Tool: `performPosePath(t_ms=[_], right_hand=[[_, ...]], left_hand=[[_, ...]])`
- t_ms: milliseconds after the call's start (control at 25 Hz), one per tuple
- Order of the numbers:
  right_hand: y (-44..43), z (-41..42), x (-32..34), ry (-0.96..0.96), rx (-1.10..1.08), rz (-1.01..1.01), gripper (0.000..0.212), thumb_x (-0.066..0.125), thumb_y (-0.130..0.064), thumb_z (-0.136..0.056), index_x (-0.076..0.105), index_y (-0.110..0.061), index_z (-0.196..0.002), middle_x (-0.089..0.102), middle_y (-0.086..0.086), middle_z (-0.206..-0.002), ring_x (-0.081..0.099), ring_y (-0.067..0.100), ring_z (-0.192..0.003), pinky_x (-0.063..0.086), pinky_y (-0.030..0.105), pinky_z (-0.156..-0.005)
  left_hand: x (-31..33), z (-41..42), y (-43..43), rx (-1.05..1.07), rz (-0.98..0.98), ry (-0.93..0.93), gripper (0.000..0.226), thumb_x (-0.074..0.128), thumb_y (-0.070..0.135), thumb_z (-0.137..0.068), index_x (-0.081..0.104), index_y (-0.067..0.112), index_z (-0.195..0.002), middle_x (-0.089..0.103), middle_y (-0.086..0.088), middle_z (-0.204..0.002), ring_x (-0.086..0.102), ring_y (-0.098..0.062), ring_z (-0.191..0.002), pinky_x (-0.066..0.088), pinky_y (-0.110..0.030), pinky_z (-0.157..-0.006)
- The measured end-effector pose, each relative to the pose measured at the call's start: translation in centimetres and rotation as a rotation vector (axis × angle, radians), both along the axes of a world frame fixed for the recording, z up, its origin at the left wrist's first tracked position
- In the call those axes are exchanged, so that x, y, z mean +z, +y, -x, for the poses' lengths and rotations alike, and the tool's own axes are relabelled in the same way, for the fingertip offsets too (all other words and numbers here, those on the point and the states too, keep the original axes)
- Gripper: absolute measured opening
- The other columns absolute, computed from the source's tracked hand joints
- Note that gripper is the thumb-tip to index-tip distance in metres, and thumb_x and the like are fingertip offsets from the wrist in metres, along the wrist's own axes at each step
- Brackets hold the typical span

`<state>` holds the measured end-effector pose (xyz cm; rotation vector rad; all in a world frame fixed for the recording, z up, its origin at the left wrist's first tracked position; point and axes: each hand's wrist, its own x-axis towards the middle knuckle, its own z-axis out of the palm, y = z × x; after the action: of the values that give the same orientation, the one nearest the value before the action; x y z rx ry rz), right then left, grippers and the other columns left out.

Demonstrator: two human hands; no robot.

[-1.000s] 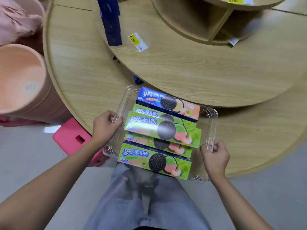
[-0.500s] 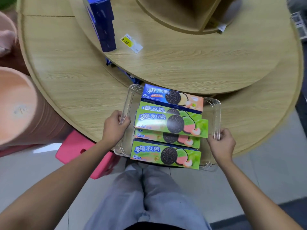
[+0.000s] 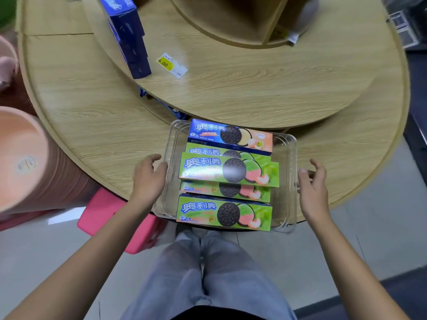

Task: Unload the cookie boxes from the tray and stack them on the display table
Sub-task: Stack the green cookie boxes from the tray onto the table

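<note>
Cookie boxes, five long flat cardboard packs, lie in a clear plastic rectangular tray (image 3: 291, 144) that rests on the near edge of the round, light wood-grain tabletop (image 3: 87, 107), its near end overhanging the rim above your legs. Four of the packs are green cookie boxes (image 3: 228, 173), one lying across the top of the others, and at the far end sits one blue and peach cookie box (image 3: 231, 136). Your left hand (image 3: 149, 176) is at the tray's left wall, fingers loosely spread and gripping nothing; whether it touches the wall is hard to tell. Your right hand (image 3: 312, 181) is just beside the tray's right wall, fingers open and curled, holding nothing. On the raised wooden tier (image 3: 254, 84) beyond the tray stand tall dark blue boxes (image 3: 127, 35), with a yellow price tag (image 3: 171, 65) just to their right. A peach-coloured plastic tub (image 3: 25, 162) stands off the tabletop at your left, above a pink stool (image 3: 111, 218).
</note>
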<state>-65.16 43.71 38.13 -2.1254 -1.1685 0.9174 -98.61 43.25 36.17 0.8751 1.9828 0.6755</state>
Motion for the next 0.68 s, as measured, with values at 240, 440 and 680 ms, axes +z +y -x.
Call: performPosePath(t_ms=[240, 440, 680], right_hand=[[-2.6, 2.6, 2.9, 0.020, 0.133, 0.012, 0.056, 0.050, -0.041, -0.088, 0.039, -0.016, -0.137, 0.042, 0.009, -0.136, 0.043, 0.022, -0.120, 0.033, 0.036, -0.105], [-6.6, 5.1, 2.8, 0.221, 0.234, 0.279, 0.053, 0.076, -0.029, -0.075, 0.040, -0.031, -0.114, 0.054, -0.022, -0.101, 0.054, 0.005, -0.096, 0.039, 0.006, -0.076], [-6.7, 6.2, 0.4, -0.047, 0.291, 0.300, 0.085, 0.081, -0.039, -0.061, 0.033, -0.024, -0.129, 0.062, 0.001, -0.117, 0.061, 0.025, -0.101, 0.049, 0.033, -0.079]], left_hand=[[4.3, -4.4, -1.9, -0.007, -0.072, -0.398, 0.044, 0.059, 0.029, -0.088, 0.045, 0.020, -0.129, 0.060, 0.006, -0.118, 0.058, 0.003, -0.095, 0.042, -0.004, -0.067], [3.9, -4.9, -1.1, -0.064, -0.026, -0.298, 0.066, 0.071, 0.047, -0.074, 0.041, 0.029, -0.130, 0.062, 0.012, -0.112, 0.061, 0.009, -0.090, 0.047, -0.014, -0.083], [3.6, -4.4, -0.8, -0.116, 0.002, -0.156, 0.054, 0.067, 0.061, -0.061, 0.062, 0.031, -0.105, 0.072, 0.008, -0.096, 0.068, -0.017, -0.092, 0.053, -0.044, -0.087]])
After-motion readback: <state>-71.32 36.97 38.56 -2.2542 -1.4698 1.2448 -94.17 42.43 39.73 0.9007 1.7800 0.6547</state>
